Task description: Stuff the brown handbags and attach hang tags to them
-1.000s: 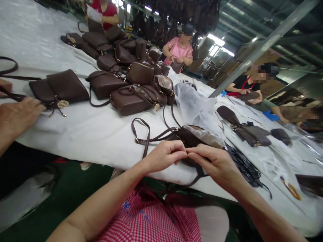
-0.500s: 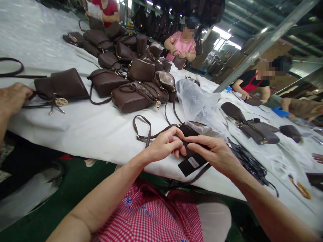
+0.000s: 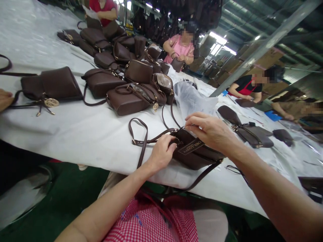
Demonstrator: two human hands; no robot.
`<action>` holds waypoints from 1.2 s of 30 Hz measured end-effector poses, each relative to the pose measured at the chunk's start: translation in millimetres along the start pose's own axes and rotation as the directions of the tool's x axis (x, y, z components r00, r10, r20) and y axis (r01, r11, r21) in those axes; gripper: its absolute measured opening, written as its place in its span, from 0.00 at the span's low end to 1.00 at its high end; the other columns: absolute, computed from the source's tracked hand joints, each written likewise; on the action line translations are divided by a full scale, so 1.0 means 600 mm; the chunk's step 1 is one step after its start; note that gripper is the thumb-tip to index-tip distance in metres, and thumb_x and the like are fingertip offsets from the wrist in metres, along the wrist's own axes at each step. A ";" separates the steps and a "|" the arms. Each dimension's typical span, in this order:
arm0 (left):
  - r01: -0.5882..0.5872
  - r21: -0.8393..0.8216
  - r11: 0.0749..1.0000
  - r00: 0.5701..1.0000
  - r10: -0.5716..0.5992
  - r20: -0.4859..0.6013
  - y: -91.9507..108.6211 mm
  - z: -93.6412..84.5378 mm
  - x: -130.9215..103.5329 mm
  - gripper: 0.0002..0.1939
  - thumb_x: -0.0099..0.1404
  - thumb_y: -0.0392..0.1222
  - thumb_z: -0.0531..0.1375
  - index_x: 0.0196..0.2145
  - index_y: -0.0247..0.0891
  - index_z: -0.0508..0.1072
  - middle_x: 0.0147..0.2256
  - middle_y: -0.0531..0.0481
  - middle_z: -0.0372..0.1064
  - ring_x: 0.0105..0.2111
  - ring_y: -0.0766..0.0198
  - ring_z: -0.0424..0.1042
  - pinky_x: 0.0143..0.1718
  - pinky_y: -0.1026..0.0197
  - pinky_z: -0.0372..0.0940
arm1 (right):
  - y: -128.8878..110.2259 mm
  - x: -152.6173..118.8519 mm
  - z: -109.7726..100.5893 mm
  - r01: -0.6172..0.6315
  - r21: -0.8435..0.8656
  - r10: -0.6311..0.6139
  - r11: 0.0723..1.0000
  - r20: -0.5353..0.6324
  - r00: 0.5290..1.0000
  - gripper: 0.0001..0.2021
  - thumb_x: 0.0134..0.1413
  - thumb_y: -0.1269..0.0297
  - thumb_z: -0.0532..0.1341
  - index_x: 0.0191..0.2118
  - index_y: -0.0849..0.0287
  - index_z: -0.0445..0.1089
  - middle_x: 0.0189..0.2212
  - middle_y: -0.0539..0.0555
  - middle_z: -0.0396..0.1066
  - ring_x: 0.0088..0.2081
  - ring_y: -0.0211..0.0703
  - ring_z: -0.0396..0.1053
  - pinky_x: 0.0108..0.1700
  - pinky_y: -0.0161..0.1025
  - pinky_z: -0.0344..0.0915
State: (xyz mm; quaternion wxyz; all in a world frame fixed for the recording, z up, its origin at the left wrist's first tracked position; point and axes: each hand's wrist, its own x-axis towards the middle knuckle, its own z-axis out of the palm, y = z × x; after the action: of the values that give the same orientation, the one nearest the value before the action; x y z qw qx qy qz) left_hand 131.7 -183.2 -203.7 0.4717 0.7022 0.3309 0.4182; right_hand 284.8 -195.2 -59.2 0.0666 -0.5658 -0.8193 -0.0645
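Note:
A dark brown handbag point(image 3: 198, 163) lies at the table's near edge, its strap trailing over the edge. Across its front rests a black hang tag point(image 3: 190, 148) with gold lettering that reads DELUXITY. My left hand point(image 3: 161, 153) is closed at the bag's left end, fingertips curled against the bag by the tag; what they pinch is partly hidden. Above the bag's top, my right hand point(image 3: 205, 129) is closed in a pinch, with a thin dark cord by its fingertips. A looped brown strap point(image 3: 145, 134) lies left of the bag.
A pile of brown handbags point(image 3: 131, 101) stands ahead to the left. Behind the bag is crumpled clear plastic point(image 3: 194, 101); to the right lie more bags point(image 3: 254, 134). Another person's hand point(image 3: 5, 100) is by a bag point(image 3: 52, 84) at far left. Several people work across the table.
My hands have moved apart, the right one upward and the left slightly down. The hang tag has shifted up onto the bag and now shows its lettered side.

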 end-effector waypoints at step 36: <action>0.139 -0.892 0.430 0.917 -0.396 -0.048 -0.037 0.080 0.093 0.09 0.50 0.34 0.62 0.31 0.35 0.77 0.31 0.49 0.76 0.37 0.60 0.73 0.47 0.57 0.63 | 0.034 0.080 0.065 -0.108 -0.359 0.220 0.927 0.288 0.932 0.13 0.55 0.68 0.55 0.37 0.62 0.78 0.39 0.61 0.76 0.39 0.48 0.71 0.34 0.37 0.58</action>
State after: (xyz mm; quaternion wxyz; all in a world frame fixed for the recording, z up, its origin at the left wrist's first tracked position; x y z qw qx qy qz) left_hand 197.5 -146.6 -219.3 0.7773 0.2413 0.2354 0.5311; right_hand 285.7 -137.1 -88.4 -0.1608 -0.6390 -0.7450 -0.1043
